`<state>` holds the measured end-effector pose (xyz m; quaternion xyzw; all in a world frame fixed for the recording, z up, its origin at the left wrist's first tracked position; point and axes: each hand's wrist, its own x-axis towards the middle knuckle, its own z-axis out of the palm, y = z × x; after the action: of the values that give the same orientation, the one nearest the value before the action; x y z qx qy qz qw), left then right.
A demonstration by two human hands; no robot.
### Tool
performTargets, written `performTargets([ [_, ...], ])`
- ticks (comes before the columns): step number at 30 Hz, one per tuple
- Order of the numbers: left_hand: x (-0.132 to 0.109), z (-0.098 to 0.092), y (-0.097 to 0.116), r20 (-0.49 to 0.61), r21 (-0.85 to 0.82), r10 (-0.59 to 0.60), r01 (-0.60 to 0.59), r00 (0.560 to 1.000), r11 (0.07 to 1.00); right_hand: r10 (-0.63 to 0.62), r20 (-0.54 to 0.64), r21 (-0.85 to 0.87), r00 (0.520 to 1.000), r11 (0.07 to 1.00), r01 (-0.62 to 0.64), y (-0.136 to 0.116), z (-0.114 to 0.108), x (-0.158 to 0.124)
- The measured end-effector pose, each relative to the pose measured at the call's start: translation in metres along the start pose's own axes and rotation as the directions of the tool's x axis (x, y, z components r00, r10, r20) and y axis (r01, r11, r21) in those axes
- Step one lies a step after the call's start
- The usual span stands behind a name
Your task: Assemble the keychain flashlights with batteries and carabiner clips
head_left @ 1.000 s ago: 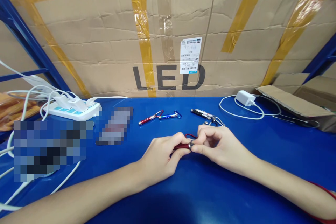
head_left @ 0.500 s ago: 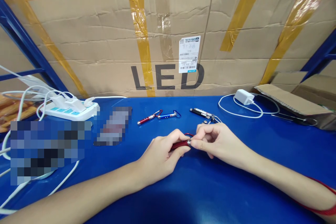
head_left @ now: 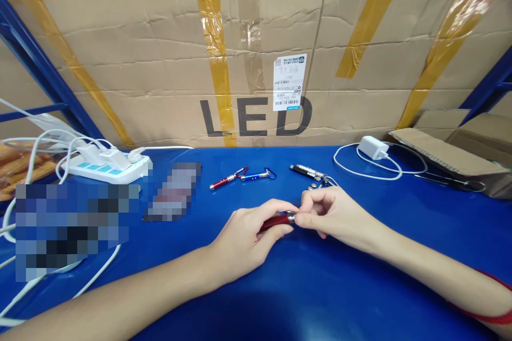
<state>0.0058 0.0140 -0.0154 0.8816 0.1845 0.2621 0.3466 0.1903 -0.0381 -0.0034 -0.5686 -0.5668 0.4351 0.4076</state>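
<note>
Left hand [head_left: 244, 234]: thumb and index finger wider apart around dark-red tube [head_left: 276, 221]

I see a bare left forearm [head_left: 152, 293] and bare left hand [head_left: 248, 234]; my right hand [head_left: 340, 218] is bare too. Around the right arm [head_left: 424, 267], lower right of the frame, runs a red band [head_left: 498, 320], thin above, broader below; cloth or cord, I can't tell.
</note>
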Motion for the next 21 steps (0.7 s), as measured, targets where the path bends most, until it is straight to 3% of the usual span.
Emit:
performTargets([
  [6,0.000,0.001,0.000,0.001,0.035,-0.045,0.045,0.999,0.998,-0.085,-0.043,-0.195,0.995,0.978,0.075,0.001,0.002,-0.002],
  [9,0.001,0.000,0.000,-0.008,0.041,-0.068,0.069,0.998,0.997,-0.218,-0.073,-0.318,0.973,0.930,0.185,0.002,0.002,-0.003],
  [11,0.002,0.000,0.001,-0.016,0.046,-0.081,0.082,0.997,0.996,-0.404,-0.091,-0.459,0.910,0.828,0.321,0.002,0.000,-0.004],
  [14,0.003,-0.002,0.003,-0.029,0.039,-0.092,0.093,0.995,0.995,-0.661,-0.020,-0.653,0.750,0.577,0.491,0.003,-0.004,-0.008],
  [17,0.003,-0.003,0.005,-0.025,0.027,-0.095,0.095,0.995,0.995,-0.775,0.063,-0.755,0.629,0.375,0.538,0.004,-0.007,-0.011],
  [21,0.003,-0.003,0.006,-0.010,0.023,-0.097,0.098,0.995,0.995,-0.838,0.124,-0.808,0.532,0.227,0.544,0.004,-0.009,-0.010],
])
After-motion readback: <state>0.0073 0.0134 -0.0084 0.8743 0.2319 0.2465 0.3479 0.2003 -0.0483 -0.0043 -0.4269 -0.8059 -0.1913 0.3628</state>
